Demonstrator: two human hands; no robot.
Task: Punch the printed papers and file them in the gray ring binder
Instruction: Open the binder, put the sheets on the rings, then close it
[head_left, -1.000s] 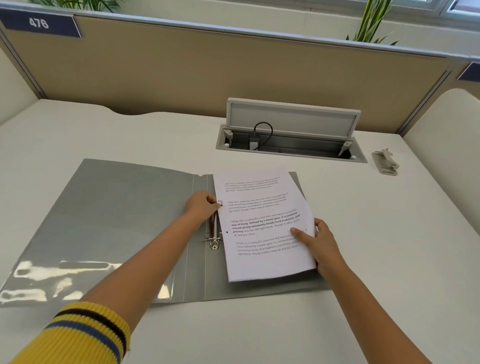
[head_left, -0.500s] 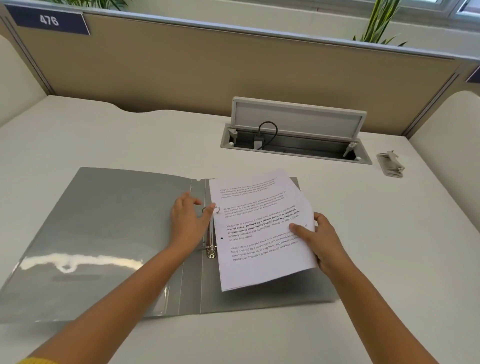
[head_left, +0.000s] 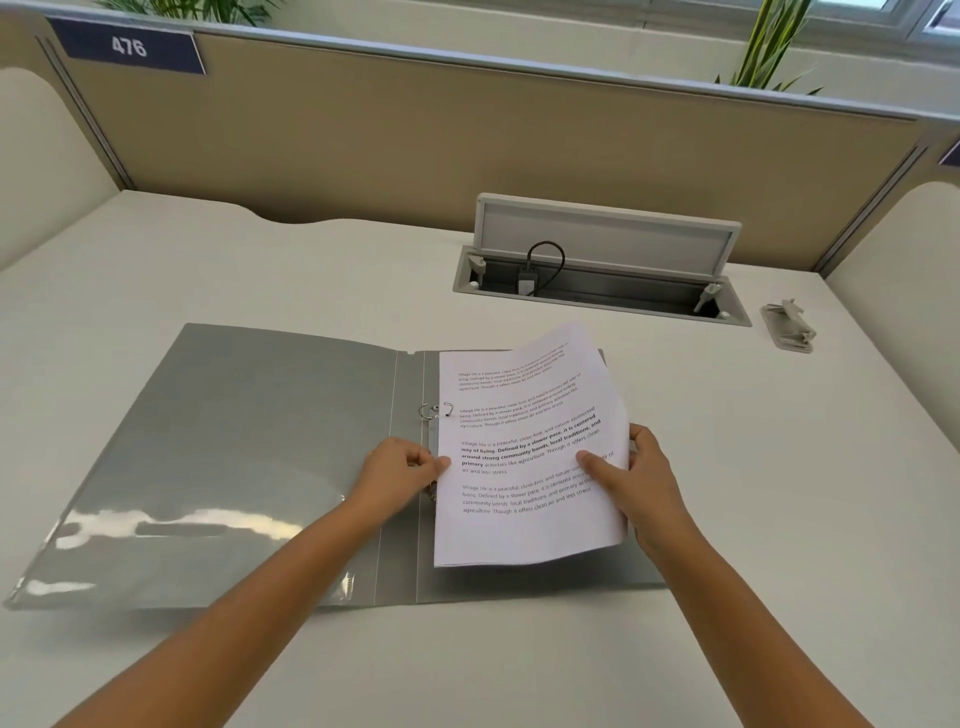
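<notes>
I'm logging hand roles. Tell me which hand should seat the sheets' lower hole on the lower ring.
Left. The left hand already pinches the white printed papers at their punched edge, right beside the open gray ring binder's lower metal ring. The right hand only grips the far edge.

white desk (head_left: 260, 270), open gray binder (head_left: 234, 441), punch (head_left: 788, 326)

light: bright, even daylight | glare: white streaks are seen on the clear pocket of the binder (head_left: 218, 467) | shadows: soft and faint under the papers (head_left: 524, 452) | focus: sharp centrally | distortion: edges are bowed by the wide-angle lens
</notes>
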